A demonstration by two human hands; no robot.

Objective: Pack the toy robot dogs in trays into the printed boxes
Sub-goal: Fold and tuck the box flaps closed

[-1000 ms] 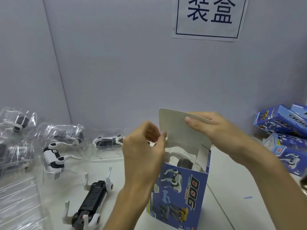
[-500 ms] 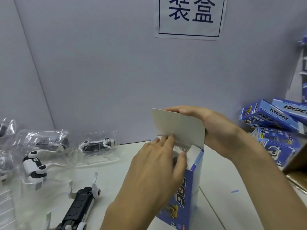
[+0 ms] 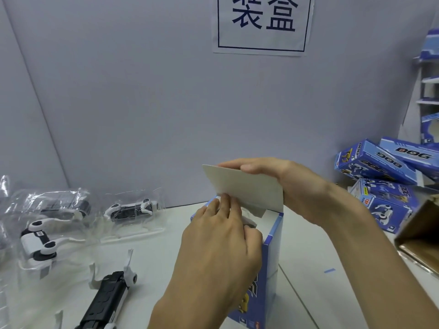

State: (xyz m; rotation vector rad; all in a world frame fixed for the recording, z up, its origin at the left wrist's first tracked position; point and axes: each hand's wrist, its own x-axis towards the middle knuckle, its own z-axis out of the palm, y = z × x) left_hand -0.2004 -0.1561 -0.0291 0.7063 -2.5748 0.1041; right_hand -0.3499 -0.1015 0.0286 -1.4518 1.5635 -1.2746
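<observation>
A blue printed box [image 3: 270,264] stands upright on the white table [image 3: 308,252], its top open. My left hand [image 3: 221,243] lies over the box's front top edge, fingers pressing a side flap inward. My right hand [image 3: 285,184] grips the box's pale lid flap [image 3: 247,186] from behind and holds it tilted over the opening. A dark part of a toy shows inside the box. To the left lie toy robot dogs in clear trays [image 3: 130,207], one white dog [image 3: 38,243] and one black dog [image 3: 107,300] nearest.
Several closed blue boxes [image 3: 377,169] are piled at the right against the grey wall. A brown carton [image 3: 420,233] sits at the right edge. A paper sign [image 3: 261,22] hangs on the wall.
The box has turned so its narrow side faces me. My left hand moved from the lid flap down onto the box's top edge, and the lid flap has tipped lower over the opening.
</observation>
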